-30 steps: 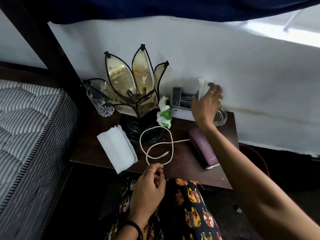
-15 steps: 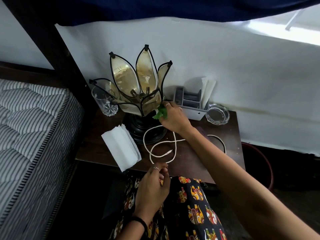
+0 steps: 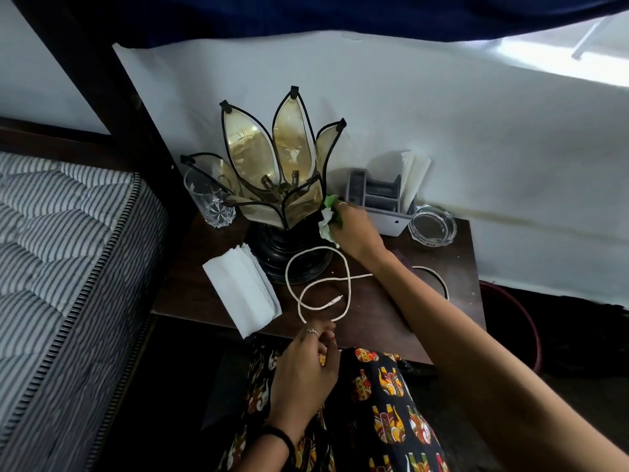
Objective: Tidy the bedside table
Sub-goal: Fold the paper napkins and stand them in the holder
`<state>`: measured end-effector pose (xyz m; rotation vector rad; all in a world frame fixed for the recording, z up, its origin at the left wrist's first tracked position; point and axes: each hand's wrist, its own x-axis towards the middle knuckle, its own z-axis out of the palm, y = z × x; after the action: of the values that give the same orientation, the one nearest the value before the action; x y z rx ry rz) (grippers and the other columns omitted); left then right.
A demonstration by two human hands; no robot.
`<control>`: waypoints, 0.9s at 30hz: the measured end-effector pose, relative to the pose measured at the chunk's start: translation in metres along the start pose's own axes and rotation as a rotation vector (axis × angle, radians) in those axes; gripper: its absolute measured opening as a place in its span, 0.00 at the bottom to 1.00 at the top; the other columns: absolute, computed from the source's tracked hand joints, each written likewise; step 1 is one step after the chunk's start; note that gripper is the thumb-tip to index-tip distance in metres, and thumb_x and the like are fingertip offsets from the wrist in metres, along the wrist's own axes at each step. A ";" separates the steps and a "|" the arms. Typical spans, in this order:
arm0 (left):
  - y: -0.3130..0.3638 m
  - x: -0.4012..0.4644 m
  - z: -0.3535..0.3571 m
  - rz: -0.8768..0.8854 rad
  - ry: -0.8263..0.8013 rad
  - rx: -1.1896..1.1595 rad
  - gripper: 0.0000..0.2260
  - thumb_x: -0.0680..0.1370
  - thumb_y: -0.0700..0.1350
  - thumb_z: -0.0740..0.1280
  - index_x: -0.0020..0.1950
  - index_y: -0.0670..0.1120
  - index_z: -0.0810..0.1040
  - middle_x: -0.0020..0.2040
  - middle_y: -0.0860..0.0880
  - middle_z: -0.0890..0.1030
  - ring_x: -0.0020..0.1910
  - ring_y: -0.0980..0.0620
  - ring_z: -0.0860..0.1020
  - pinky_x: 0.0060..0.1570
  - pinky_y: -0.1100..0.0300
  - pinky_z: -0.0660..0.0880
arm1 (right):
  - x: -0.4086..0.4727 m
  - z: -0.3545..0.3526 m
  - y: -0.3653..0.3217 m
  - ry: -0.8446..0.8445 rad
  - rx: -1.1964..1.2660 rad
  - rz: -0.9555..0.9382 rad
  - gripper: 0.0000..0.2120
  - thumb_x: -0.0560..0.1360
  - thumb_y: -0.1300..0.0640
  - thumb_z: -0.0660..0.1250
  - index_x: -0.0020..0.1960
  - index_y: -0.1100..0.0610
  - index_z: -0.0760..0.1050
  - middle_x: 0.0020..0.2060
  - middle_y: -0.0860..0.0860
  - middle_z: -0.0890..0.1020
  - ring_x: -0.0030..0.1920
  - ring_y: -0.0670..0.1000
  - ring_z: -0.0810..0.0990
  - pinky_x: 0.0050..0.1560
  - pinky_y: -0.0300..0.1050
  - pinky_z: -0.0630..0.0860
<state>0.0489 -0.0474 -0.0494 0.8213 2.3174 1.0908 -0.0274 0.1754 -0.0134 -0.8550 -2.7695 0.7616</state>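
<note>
On the dark bedside table (image 3: 456, 301), my right hand (image 3: 355, 233) grips a crumpled green and white wrapper (image 3: 327, 218) next to the black base of the petal lamp (image 3: 282, 178). A white cable (image 3: 318, 284) lies looped in front of the lamp. Its other stretch (image 3: 437, 275) shows beyond my right forearm. At the table's front edge, my left hand (image 3: 308, 362) has curled fingers that pinch the near end of the cable loop. A stack of white tissues (image 3: 243, 292) overhangs the front left edge.
A clear tumbler (image 3: 209, 199) stands left of the lamp. At the back right are a grey organiser (image 3: 377, 202) holding napkins and a glass ashtray (image 3: 432, 226). A striped mattress (image 3: 58, 260) is on the left. A red-rimmed bin (image 3: 529, 332) sits on the floor at right.
My right hand left the organiser, came to the wrapper beside the lamp and took hold of it. The purple item is now hidden under my forearm. My left hand stayed at the cable.
</note>
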 end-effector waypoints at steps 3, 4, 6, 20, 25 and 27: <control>0.000 -0.001 -0.002 -0.003 -0.012 -0.015 0.10 0.74 0.52 0.62 0.55 0.60 0.71 0.46 0.63 0.76 0.44 0.70 0.75 0.33 0.72 0.74 | -0.014 -0.014 0.005 0.112 0.078 -0.023 0.11 0.74 0.64 0.62 0.56 0.64 0.74 0.50 0.63 0.81 0.49 0.64 0.80 0.41 0.47 0.74; 0.001 -0.001 -0.002 0.000 -0.012 -0.014 0.10 0.74 0.52 0.62 0.55 0.60 0.71 0.46 0.63 0.76 0.44 0.70 0.75 0.33 0.72 0.74 | -0.020 -0.020 0.008 0.150 0.104 -0.026 0.10 0.74 0.65 0.62 0.55 0.64 0.74 0.48 0.62 0.82 0.48 0.63 0.80 0.39 0.46 0.71; 0.002 -0.001 -0.003 0.007 0.001 -0.008 0.10 0.75 0.52 0.62 0.56 0.59 0.72 0.46 0.63 0.75 0.43 0.68 0.76 0.34 0.72 0.73 | -0.035 -0.034 0.017 0.204 0.164 -0.012 0.11 0.73 0.66 0.62 0.55 0.63 0.75 0.45 0.60 0.84 0.46 0.61 0.82 0.41 0.47 0.75; 0.009 -0.001 0.005 0.031 -0.003 0.059 0.09 0.76 0.48 0.63 0.56 0.55 0.74 0.44 0.62 0.76 0.39 0.66 0.77 0.32 0.71 0.74 | -0.156 -0.102 0.176 0.415 0.068 0.467 0.19 0.65 0.76 0.63 0.53 0.66 0.80 0.48 0.64 0.84 0.52 0.61 0.81 0.52 0.43 0.72; 0.010 -0.001 0.008 0.030 -0.016 0.083 0.09 0.76 0.48 0.63 0.55 0.56 0.74 0.45 0.61 0.77 0.39 0.66 0.77 0.30 0.72 0.73 | -0.183 -0.114 0.227 0.458 0.016 0.739 0.14 0.69 0.70 0.61 0.51 0.69 0.80 0.48 0.69 0.82 0.52 0.67 0.79 0.54 0.53 0.73; 0.010 -0.001 0.008 0.029 -0.019 0.089 0.09 0.76 0.47 0.63 0.55 0.56 0.74 0.45 0.61 0.77 0.39 0.66 0.77 0.30 0.73 0.72 | -0.190 -0.111 0.241 0.427 0.075 0.800 0.13 0.70 0.64 0.61 0.50 0.68 0.80 0.45 0.68 0.82 0.48 0.63 0.80 0.48 0.50 0.72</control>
<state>0.0577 -0.0383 -0.0464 0.8979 2.3597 0.9934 0.2781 0.2875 -0.0387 -1.8816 -1.9745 0.6545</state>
